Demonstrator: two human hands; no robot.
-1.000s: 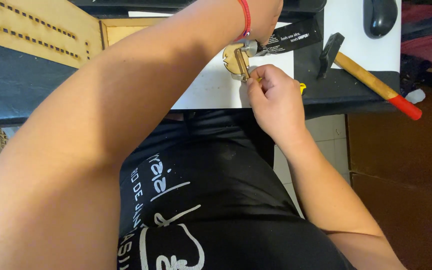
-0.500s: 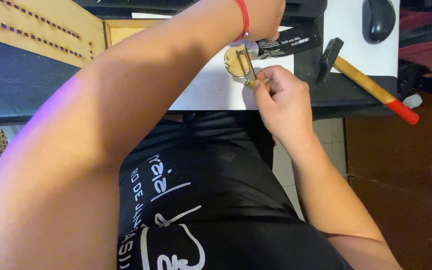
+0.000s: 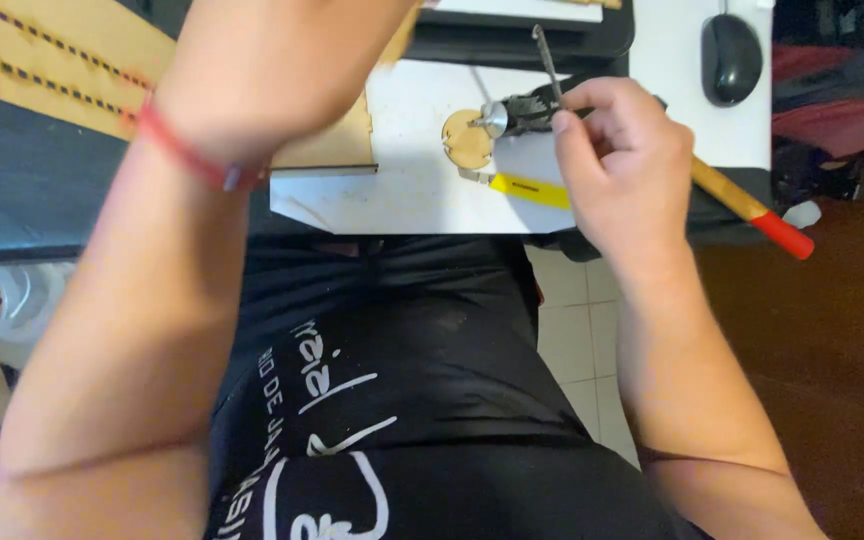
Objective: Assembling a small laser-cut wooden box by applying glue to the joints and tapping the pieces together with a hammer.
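Observation:
My right hand (image 3: pixel 622 160) is over the white sheet (image 3: pixel 392 190) on the desk, with its fingers closed on a thin metal rod (image 3: pixel 546 55) that points up and away. Just left of it, a black tool with a silver tip (image 3: pixel 500 115) touches a small round wooden disc (image 3: pixel 464 142). A yellow strip (image 3: pixel 532 190) lies below the disc. My left hand (image 3: pixel 272 70) is raised close to the camera and wears a red wristband (image 3: pixel 184 155). Its fingers leave the top edge, so what they hold is hidden.
A light wooden panel with rows of slots (image 3: pixel 72 60) lies at the left on the dark desk (image 3: pixel 12 200). A hammer with a wooden handle and red end (image 3: pixel 757 210) lies right of my hand. A black mouse (image 3: pixel 730 55) and a black keyboard edge (image 3: pixel 522 40) are behind.
My left hand has lifted off the disc toward the camera. My right hand has drawn back to the right of the disc and now holds the thin rod upright.

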